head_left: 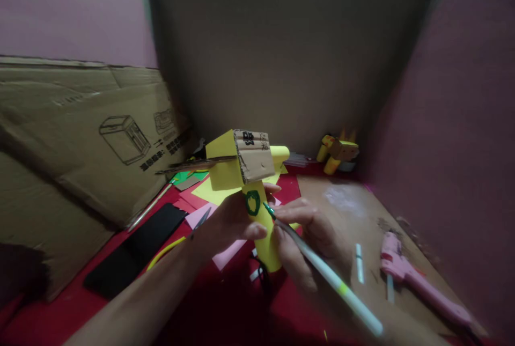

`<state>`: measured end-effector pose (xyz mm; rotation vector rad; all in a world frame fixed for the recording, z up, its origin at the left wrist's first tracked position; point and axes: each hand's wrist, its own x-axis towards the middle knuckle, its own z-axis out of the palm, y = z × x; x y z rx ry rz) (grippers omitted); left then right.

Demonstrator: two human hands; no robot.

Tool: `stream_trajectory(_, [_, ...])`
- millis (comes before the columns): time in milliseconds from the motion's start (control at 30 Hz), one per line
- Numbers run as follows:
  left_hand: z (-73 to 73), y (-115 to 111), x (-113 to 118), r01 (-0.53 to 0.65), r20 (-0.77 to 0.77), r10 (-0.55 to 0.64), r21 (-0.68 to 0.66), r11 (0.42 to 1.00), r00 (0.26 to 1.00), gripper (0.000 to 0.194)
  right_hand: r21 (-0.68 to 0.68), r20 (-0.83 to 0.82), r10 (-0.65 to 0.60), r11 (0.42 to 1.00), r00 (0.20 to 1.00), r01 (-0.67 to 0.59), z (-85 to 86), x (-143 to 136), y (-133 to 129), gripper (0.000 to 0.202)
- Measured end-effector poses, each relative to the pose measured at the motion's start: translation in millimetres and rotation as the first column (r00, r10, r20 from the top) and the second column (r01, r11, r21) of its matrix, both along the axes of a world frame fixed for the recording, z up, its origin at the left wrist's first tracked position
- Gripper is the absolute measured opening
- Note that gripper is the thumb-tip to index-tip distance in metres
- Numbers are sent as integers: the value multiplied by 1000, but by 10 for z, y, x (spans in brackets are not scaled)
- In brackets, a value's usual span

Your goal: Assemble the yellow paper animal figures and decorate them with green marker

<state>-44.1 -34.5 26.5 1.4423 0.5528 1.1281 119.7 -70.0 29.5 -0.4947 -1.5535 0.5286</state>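
Observation:
My left hand [229, 217] is closed around a yellow paper tube [263, 233], which joins a yellow-sided cardboard box [253, 161] to form a paper figure. Another yellow tube juts from the box's right side, and long thin strips [197, 164] stick out to its left. On the held tube is a dark green ring [252, 203] with an uneven outline. Pinched in my right hand [311, 233] is a white-bodied green marker [333, 276]. Its green tip is beside the ring, at or very near the tube's surface; contact is unclear.
A black phone [137, 249], scissors [203, 220] and pink paper [229, 256] lie left and centre. To the right are a pink glue gun [422, 281] and a marker cap [359, 263]. Another cardboard figure [340, 153] stands behind. A cardboard panel [80, 174] borders the left.

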Motion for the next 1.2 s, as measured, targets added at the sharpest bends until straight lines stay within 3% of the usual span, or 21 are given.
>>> stream_trajectory(267, [-1, -18, -29, 30, 13, -30, -58, 998, 999, 65, 4, 70, -12, 1000, 997, 12, 31, -39, 19, 25])
stream_trajectory(600, [96, -54, 5, -15, -75, 19, 61, 998, 997, 52, -21, 87, -15, 1000, 996, 17, -24, -2, 48, 24])
stream_trajectory(1033, [-2, 48, -5, 35, -81, -25, 118, 992, 996, 36, 24, 113, -29, 999, 993, 27, -6, 0, 72, 25])
stream_trajectory(1200, [-34, 55, -23, 42, -73, -37, 75, 996, 997, 36, 45, 116, -26, 999, 993, 21, -18, -9, 90, 25])
